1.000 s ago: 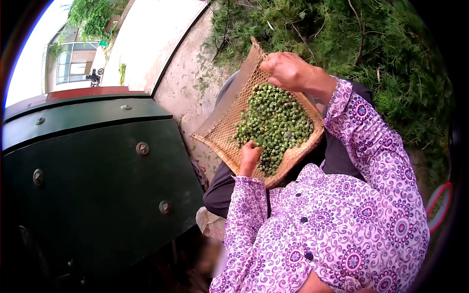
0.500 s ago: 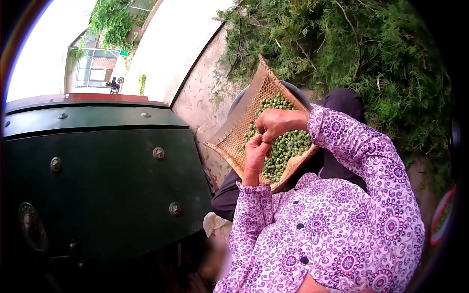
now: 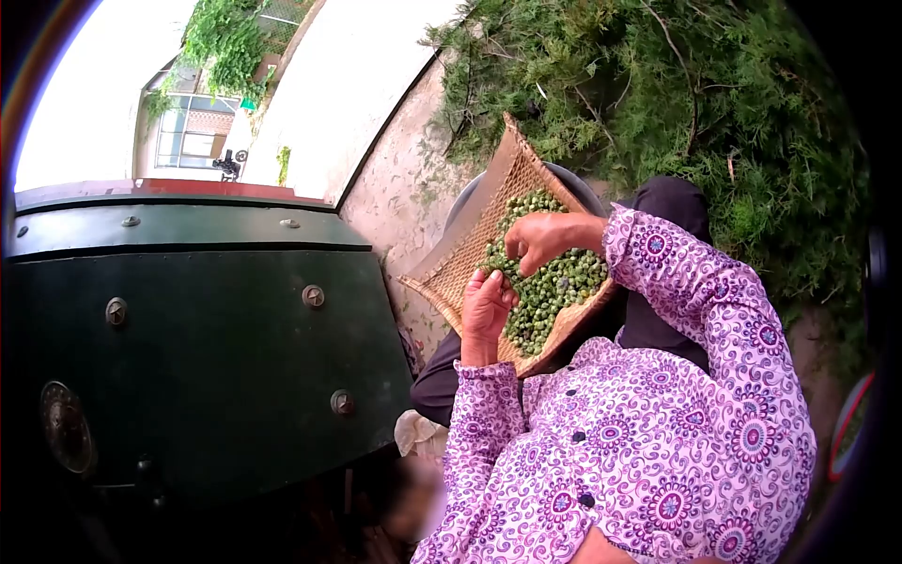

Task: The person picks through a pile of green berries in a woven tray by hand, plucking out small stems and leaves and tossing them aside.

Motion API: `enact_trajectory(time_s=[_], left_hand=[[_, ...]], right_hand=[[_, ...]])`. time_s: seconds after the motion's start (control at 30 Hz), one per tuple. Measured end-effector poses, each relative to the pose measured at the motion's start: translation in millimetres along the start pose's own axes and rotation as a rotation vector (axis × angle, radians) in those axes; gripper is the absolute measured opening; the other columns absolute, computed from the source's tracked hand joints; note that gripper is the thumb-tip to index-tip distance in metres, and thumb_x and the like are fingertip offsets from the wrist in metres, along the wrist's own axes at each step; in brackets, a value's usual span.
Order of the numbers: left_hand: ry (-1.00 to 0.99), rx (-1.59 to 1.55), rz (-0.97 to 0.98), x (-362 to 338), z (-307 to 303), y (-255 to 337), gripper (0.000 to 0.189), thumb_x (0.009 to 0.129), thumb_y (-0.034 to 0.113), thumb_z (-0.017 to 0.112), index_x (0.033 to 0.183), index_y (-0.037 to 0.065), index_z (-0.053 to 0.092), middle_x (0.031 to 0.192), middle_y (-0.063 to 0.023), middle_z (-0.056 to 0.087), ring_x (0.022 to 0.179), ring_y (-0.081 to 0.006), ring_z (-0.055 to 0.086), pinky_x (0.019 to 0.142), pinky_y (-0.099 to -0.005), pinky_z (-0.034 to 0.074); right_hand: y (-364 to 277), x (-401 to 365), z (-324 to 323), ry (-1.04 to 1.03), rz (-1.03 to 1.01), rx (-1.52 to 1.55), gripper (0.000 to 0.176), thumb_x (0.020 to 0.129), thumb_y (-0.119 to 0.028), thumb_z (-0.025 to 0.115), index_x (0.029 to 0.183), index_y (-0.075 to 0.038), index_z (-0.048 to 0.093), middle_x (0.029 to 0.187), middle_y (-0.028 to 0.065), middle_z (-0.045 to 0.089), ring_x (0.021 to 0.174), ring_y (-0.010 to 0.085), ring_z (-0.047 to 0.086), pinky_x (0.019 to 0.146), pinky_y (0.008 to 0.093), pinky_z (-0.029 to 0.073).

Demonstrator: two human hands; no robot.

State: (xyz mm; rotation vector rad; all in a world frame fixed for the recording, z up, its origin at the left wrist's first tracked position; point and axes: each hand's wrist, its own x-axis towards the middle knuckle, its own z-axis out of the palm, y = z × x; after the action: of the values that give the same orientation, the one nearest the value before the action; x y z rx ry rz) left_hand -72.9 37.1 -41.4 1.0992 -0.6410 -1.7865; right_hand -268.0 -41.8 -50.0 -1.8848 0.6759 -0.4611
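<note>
A woven tray-like basket (image 3: pixel 455 274) rests over my lap, holding many small round green fruits or cones (image 3: pixel 537 305). Above its left part, my left hand (image 3: pixel 486 303) is closed, thumb and fingertips pinching a small green piece. My right hand (image 3: pixel 550 237) hangs over the green heap just beyond it, fingers bent downward and closed. Whatever the right fingers hold, if anything, is hidden. A small gap separates the two hands.
Cut evergreen branches (image 3: pixel 620 85) are piled beyond the basket. The rim of a grey basin (image 3: pixel 578 188) shows behind it. On the left stands a dark green panel with metal studs (image 3: pixel 216 357). A red-rimmed round object (image 3: pixel 850 423) lies at far right.
My fingertips were together half a second ago and are now apart. The right hand has drawn slightly away from the left. The whole view has shifted a little.
</note>
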Motion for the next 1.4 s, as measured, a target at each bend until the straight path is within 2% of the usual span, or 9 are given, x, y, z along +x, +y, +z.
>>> enact_trajectory(time_s=[0.2, 0.43, 0.63, 0.77, 0.83, 0.97, 1.1, 1.27, 1.4], left_hand=[[-0.030, 0.021, -0.007, -2, 15, 0, 0.005, 0.084, 0.007, 0.056, 0.087, 0.007, 0.053, 0.069, -0.0036, 0.056, 0.052, -0.0140, 0.051, 0.051, -0.0296, 0.045], [-0.064, 0.191, -0.073, -21, 11, 12, 0.004, 0.083, 0.004, 0.057, 0.084, 0.004, 0.053, 0.069, -0.0028, 0.055, 0.052, -0.0130, 0.051, 0.049, -0.0267, 0.045], [0.122, 0.097, 0.224, 0, -24, 40, 0.005, 0.083, 0.002, 0.054, 0.086, 0.006, 0.053, 0.069, -0.0057, 0.056, 0.055, -0.0160, 0.055, 0.052, -0.0290, 0.049], [-0.044, 0.184, 0.297, 29, 28, 74, 0.018, 0.078, -0.003, 0.053, 0.094, 0.004, 0.050, 0.077, -0.0070, 0.058, 0.062, -0.0174, 0.058, 0.058, -0.0331, 0.052], [-0.297, 0.413, 0.328, 28, 118, 92, 0.037, 0.079, 0.002, 0.060, 0.114, 0.007, 0.049, 0.116, -0.0174, 0.052, 0.097, -0.0259, 0.059, 0.081, -0.0375, 0.049], [-0.761, 0.910, 0.530, 35, 202, 103, 0.045, 0.077, 0.016, 0.069, 0.118, 0.008, 0.053, 0.128, -0.0132, 0.045, 0.110, -0.0249, 0.051, 0.090, -0.0390, 0.044], [-0.396, 0.654, 0.468, 62, 125, 89, 0.017, 0.081, 0.003, 0.062, 0.097, 0.001, 0.064, 0.097, -0.0078, 0.063, 0.085, -0.0121, 0.060, 0.073, -0.0215, 0.049], [0.097, 1.175, 0.031, 46, -58, -20, 0.012, 0.077, 0.006, 0.061, 0.087, 0.000, 0.066, 0.073, -0.0018, 0.063, 0.063, -0.0069, 0.055, 0.057, -0.0210, 0.045], [0.165, 1.322, 0.085, 29, -121, -89, 0.023, 0.071, 0.009, 0.062, 0.092, 0.003, 0.065, 0.084, -0.0131, 0.065, 0.078, -0.0235, 0.062, 0.072, -0.0320, 0.049]], right_hand=[[-17, 2, 3, -0.059, 0.040, 0.167, 0.011, 0.070, -0.008, 0.059, 0.075, 0.002, 0.062, 0.063, 0.0088, 0.063, 0.057, 0.0150, 0.062, 0.050, 0.0275, 0.048], [-1, -3, 0, 0.293, 0.022, -0.342, 0.016, 0.060, -0.002, 0.056, 0.075, -0.002, 0.061, 0.069, 0.0188, 0.060, 0.071, 0.0352, 0.060, 0.063, 0.0419, 0.047], [0, -8, 21, -0.061, 0.094, -0.527, 0.017, 0.060, 0.000, 0.054, 0.075, 0.001, 0.063, 0.075, 0.0181, 0.061, 0.076, 0.0318, 0.062, 0.069, 0.0416, 0.049], [-4, -12, 11, -0.059, 0.123, -0.561, 0.014, 0.066, 0.001, 0.053, 0.076, 0.000, 0.063, 0.079, 0.0176, 0.062, 0.078, 0.0316, 0.062, 0.070, 0.0409, 0.049], [0, -6, 8, -0.064, 0.151, -0.575, 0.014, 0.069, 0.002, 0.051, 0.077, -0.001, 0.062, 0.081, 0.0166, 0.062, 0.080, 0.0322, 0.061, 0.074, 0.0412, 0.048], [-24, -20, -16, 0.256, 0.141, -0.379, 0.019, 0.073, 0.000, 0.048, 0.088, -0.001, 0.060, 0.094, 0.0187, 0.058, 0.096, 0.0308, 0.055, 0.084, 0.0419, 0.043], [-17, -10, -40, 0.219, 0.211, -0.613, 0.017, 0.075, -0.002, 0.047, 0.084, -0.001, 0.061, 0.086, 0.0187, 0.061, 0.086, 0.0327, 0.059, 0.077, 0.0414, 0.047], [-17, -14, -46, 0.326, 0.209, -0.570, 0.014, 0.072, -0.009, 0.059, 0.085, -0.003, 0.057, 0.082, 0.0178, 0.056, 0.083, 0.0322, 0.057, 0.073, 0.0435, 0.047], [-19, -10, -36, 0.328, 0.089, -0.635, 0.012, 0.072, -0.007, 0.058, 0.080, 0.001, 0.056, 0.079, 0.0192, 0.057, 0.079, 0.0336, 0.059, 0.068, 0.0426, 0.047]])
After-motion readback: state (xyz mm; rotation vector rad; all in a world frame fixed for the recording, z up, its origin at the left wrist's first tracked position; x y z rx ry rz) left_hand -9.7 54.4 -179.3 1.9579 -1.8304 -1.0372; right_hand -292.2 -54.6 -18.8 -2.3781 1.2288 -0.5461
